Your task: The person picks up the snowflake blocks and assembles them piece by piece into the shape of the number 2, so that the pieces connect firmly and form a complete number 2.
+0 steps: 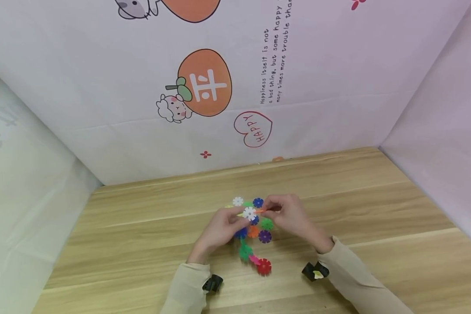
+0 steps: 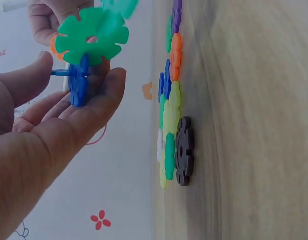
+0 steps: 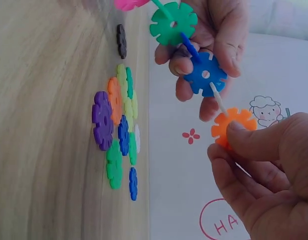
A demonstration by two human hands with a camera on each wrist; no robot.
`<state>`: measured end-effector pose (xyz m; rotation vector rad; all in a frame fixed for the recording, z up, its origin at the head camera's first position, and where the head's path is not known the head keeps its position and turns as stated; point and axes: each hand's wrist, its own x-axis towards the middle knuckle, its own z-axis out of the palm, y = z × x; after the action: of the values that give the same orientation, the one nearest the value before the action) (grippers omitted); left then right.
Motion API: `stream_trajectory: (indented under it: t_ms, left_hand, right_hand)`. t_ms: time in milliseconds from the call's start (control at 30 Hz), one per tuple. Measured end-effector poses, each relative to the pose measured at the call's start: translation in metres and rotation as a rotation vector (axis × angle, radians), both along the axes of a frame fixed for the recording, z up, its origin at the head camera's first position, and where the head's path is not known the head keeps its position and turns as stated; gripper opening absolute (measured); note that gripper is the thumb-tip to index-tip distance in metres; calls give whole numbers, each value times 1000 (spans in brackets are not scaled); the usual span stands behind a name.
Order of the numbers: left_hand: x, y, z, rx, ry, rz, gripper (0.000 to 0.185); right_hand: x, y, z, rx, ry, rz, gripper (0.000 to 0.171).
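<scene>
Along the back hangs a white printed sheet [image 1: 322,87], meeting a pale wood-grain table [image 1: 133,257]. Above the table, the left hand [image 1: 221,226] grips a chain of multicoloured, slotted, flower-shaped plastic discs [image 1: 245,252] around a blue disc [image 3: 194,78]; the right hand [image 1: 288,213] pinches the orange slotted plastic disc [image 3: 223,123] at one end, joined to a white slotted disc [image 1: 247,216]. Loose pieces, including a purple slotted plastic disc [image 3: 102,112] and a blackish one [image 2: 185,162], lie flat on the tabletop.
</scene>
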<state>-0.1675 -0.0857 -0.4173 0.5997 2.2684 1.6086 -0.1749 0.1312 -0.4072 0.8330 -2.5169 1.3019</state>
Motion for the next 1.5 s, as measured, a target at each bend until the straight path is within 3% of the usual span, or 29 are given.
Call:
stream_trajectory:
  t_ms: [133,300,567,800,1067,1133,1300,1367,1500]
  left_hand:
    - [-1,-1,0,16,2,-13,20]
    - [1,-2,3,-5,-19,-10,35]
    - [0,-2,5,-47,-34,21,25]
    - [0,0,3,-15,-32,-6,28]
    - [1,3,2,28,-38,4,25]
    - [4,5,9,34,-38,13,26]
    - [5,6,10,31,-39,40,28]
    - [2,4,4,26,-30,43,29]
    - [2,2,4,1,-3,49,31]
  right_hand:
    - [2,-3,0,1,33,12,14]
    - [0,-3,-3,-13,25,16,18]
    - [0,-2,0,-40,-68,52,16]
    - [1,-4,0,0,-140,77,15]
    - [3,-5,1,-16,-100,84,14]
    - [4,-6,2,-20,-96,85,14]
    - [3,-6,1,-27,-95,86,13]
    - [1,-4,-1,-41,-106,84,12]
    - [-5,1,-6,-85,-134,50,14]
